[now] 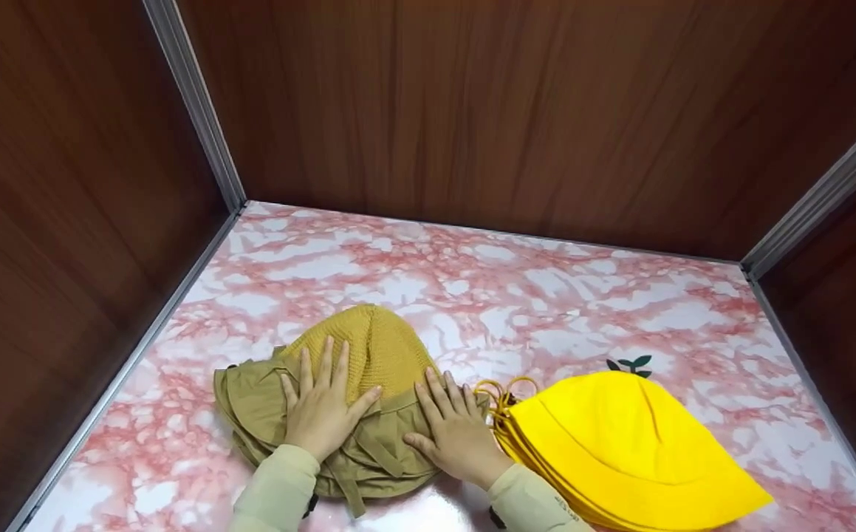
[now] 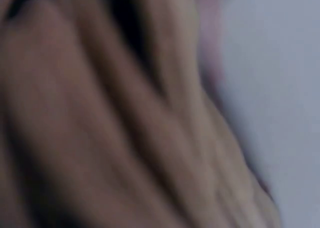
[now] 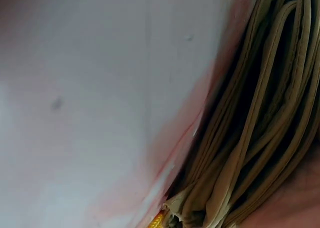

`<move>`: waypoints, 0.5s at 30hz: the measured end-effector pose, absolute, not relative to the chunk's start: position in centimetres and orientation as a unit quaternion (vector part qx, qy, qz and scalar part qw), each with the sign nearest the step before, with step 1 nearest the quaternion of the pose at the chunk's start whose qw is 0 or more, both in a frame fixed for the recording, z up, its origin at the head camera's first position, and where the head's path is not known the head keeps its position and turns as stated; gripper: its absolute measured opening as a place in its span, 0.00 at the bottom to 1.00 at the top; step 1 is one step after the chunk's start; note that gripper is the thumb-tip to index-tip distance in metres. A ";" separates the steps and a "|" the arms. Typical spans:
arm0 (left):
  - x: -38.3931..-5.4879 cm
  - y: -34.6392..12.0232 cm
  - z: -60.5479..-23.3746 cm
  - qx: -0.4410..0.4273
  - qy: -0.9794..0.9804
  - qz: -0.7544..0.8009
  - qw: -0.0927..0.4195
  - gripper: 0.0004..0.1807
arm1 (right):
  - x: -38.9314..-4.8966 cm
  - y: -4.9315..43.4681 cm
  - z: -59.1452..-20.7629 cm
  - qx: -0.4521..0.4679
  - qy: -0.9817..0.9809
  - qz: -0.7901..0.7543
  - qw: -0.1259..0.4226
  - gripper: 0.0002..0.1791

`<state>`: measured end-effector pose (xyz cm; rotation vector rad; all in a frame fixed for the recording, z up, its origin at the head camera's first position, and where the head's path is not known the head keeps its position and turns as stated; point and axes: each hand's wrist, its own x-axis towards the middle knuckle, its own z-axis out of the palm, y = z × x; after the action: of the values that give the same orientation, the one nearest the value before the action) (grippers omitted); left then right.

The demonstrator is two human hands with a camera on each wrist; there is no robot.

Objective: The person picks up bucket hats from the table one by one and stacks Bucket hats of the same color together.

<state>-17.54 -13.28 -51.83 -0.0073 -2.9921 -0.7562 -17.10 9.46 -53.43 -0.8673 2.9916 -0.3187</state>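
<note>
A khaki sun hat [image 1: 391, 351] with a mustard mesh crown lies flattened at the front of the table, its crown toward the back. On its left part rests my left hand [image 1: 322, 414], palm down, fingers straight and spread. My right hand [image 1: 461, 443] presses flat on the right part of its brim, fingers extended. In the right wrist view, several stitched khaki layers [image 3: 250, 153] lie stacked, so more than one hat may be there. The left wrist view is too blurred to read beyond brownish folds.
Right of my right hand lies a stack of bright yellow bucket hats [image 1: 620, 443]. Yellow cords [image 1: 505, 395] and a green leaf sprig [image 1: 634, 363] stick out from it. Brown wood-grain panels [image 1: 472, 111] wall in the pink marbled table [image 1: 583, 295].
</note>
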 end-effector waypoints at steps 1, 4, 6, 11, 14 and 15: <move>-17.6 -13.3 -51.8 -0.004 -0.969 -0.245 0.027 0.49 | -17.1 9.5 -53.4 -0.276 0.956 -0.101 0.004 0.42; -17.9 -13.1 -51.8 -0.010 -0.970 -0.242 0.024 0.49 | -17.1 9.6 -53.6 -0.274 0.956 -0.103 0.002 0.42; -18.0 -13.1 -51.8 -0.011 -0.970 -0.240 0.023 0.49 | -17.1 9.7 -53.7 -0.271 0.956 -0.111 0.003 0.42; -18.2 -12.8 -50.9 -0.009 -0.970 -0.241 0.014 0.49 | -17.5 10.1 -53.4 -0.258 0.954 -0.151 0.005 0.43; -18.5 -12.5 -49.7 -0.007 -0.971 -0.239 0.009 0.49 | -17.9 10.5 -52.3 -0.253 0.950 -0.182 -0.009 0.43; -18.5 -12.4 -49.1 -0.005 -0.972 -0.235 0.008 0.50 | -18.0 10.7 -51.7 -0.252 0.948 -0.193 -0.019 0.44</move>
<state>-18.54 -12.44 -49.12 -0.0168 -3.0375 -0.7361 -18.03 10.67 -51.74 -0.8019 3.0151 -0.6130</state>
